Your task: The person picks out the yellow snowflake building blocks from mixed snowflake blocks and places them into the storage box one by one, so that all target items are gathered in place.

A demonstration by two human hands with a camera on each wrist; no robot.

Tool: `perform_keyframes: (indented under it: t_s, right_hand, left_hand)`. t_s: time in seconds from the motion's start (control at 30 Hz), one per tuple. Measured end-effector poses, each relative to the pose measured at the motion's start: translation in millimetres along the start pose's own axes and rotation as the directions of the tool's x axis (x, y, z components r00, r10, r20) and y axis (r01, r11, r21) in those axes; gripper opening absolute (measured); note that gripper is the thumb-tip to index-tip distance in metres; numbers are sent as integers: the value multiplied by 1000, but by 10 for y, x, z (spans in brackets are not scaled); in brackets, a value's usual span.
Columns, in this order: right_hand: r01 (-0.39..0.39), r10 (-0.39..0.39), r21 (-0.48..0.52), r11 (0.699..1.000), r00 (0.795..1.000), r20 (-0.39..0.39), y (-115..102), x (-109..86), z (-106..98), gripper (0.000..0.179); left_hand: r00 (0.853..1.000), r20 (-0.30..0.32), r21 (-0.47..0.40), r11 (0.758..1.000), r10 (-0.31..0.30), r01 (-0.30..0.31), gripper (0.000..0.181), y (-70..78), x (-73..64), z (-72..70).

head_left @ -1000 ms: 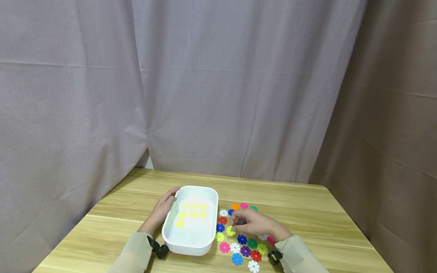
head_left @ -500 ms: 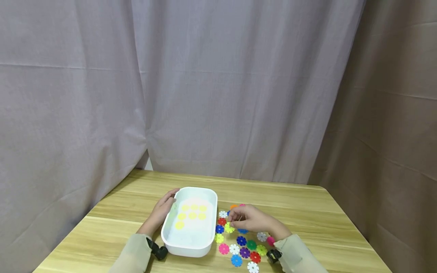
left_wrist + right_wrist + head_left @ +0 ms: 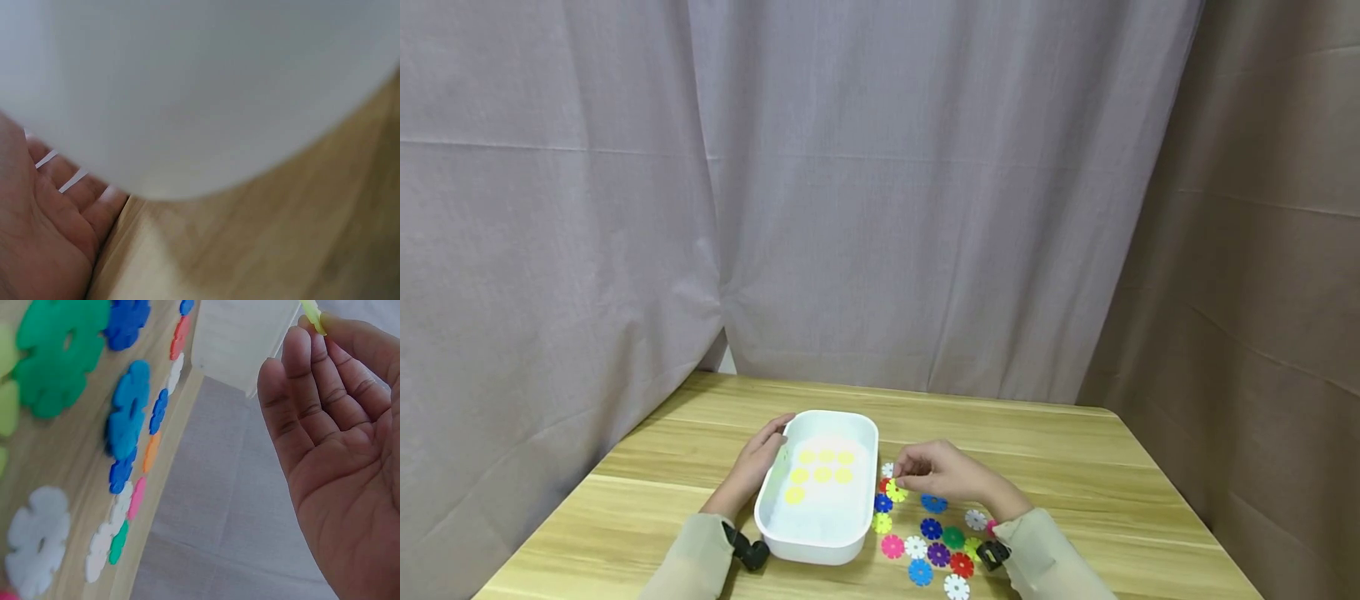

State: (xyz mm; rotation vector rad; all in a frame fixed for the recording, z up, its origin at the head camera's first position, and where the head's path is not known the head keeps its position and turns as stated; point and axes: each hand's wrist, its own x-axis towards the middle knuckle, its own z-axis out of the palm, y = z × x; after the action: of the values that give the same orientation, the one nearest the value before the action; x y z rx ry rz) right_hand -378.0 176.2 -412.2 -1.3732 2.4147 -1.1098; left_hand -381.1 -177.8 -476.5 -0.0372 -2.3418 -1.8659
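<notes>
In the head view my left hand holds the white plastic tray at its far left side, the thumb at the rim. The left wrist view shows its fingers along the tray's outer wall. Several yellow snowflake discs lie inside the tray. My right hand pinches a yellow snowflake disc between thumb and forefinger, just right of the tray and above the loose discs. In the right wrist view only an edge of this yellow disc shows, and the other fingers are extended.
Several notched discs in mixed colours lie right of the tray on the wooden table, among them a red disc, a purple disc and a green disc. Grey curtains hang behind and beside the table.
My right hand has taken hold of the yellow disc and moved it slightly left and up, toward the tray. My left hand and the tray have stayed in place.
</notes>
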Motion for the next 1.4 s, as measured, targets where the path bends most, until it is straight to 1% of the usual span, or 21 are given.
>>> perform_keyframes:
  t_s: [0.2, 0.33, 0.6, 0.67, 0.73, 0.9, 1.07, 1.17, 1.27, 1.4]
  right_hand:
    - [37, -37, -26, 999, 999, -14, -58, 117, 25, 5]
    - [42, -43, -32, 999, 999, -14, -134, 222, 38, 5]
    - [25, -25, -3, 1000, 999, 22, -168, 509, 141, 4]
    - [19, -18, -15, 1000, 999, 35, -171, 576, 175, 4]
    - [20, -18, -41, 999, 999, 44, -176, 645, 205, 4]
    - [30, -25, -103, 994, 999, 45, -205, 796, 229, 5]
    - [21, -14, -92, 996, 997, 76, -212, 944, 239, 4]
    - [5, 2, -72, 997, 995, 103, -199, 1023, 258, 4]
    - [-13, 21, -60, 998, 991, 133, -185, 1083, 284, 4]
    - [-51, 61, -57, 997, 982, 181, -176, 1148, 330, 5]
  left_hand:
    - [1000, 9, -4, 1000, 3, -3, 49, -18, -2, -15]
    - [1000, 6, -10, 1000, 0, 0, 48, -30, -4, -21]
    - [1000, 3, -21, 1000, 1, -1, 47, -22, 5, -39]
    - [1000, 3, -21, 1000, -7, 7, 47, -32, 2, -43]
    - [1000, 5, -13, 1000, -3, 3, 47, -49, -1, -47]
    - [1000, 9, -6, 1000, 5, -5, 47, -64, -13, -51]
    - [1000, 15, -10, 1000, 15, -15, 47, -36, -10, -54]
    - [999, 37, -51, 998, 31, -29, 46, -15, 3, -62]
    - [996, 74, -99, 994, 58, -50, 47, -2, -2, -73]
    - [990, 129, -150, 988, 57, -37, 50, 2, -20, -104]
